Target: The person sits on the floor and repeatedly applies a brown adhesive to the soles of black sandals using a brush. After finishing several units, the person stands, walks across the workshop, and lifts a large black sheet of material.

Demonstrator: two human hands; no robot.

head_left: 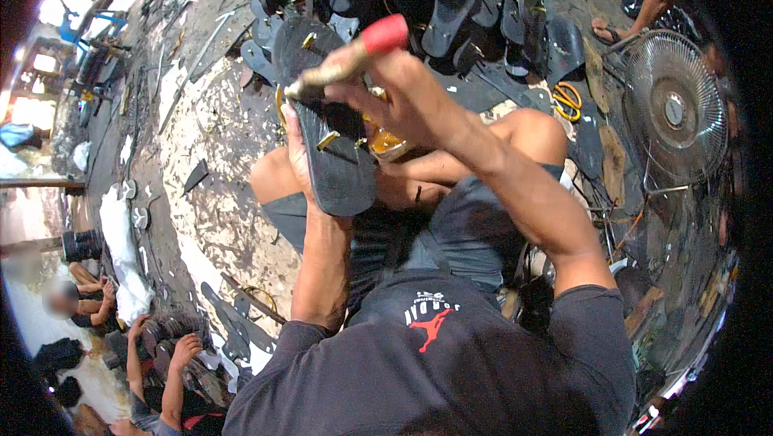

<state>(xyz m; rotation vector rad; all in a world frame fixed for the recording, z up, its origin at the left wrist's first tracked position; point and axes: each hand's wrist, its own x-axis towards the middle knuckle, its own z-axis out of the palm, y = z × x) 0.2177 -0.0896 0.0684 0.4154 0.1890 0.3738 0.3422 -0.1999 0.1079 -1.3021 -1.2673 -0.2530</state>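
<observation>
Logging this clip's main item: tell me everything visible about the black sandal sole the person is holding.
The sandal sole is flat, black and rubbery-looking, with a rounded end toward the person. It is held over the lap, tilted, running from the knees up toward the pile of sandals. The left hand grips its left edge from beneath. Gold strap ends poke through its surface. The right hand presses a red-handled tool against its upper part.

The person wears a dark charcoal T-shirt (451, 371) with short sleeves that end well back from the fingers, leaving both forearms bare. A red figure emblem under white lettering marks the cloth near the collar. Grey-blue shorts (459, 227) cover the thighs, and the knees are bare.
</observation>
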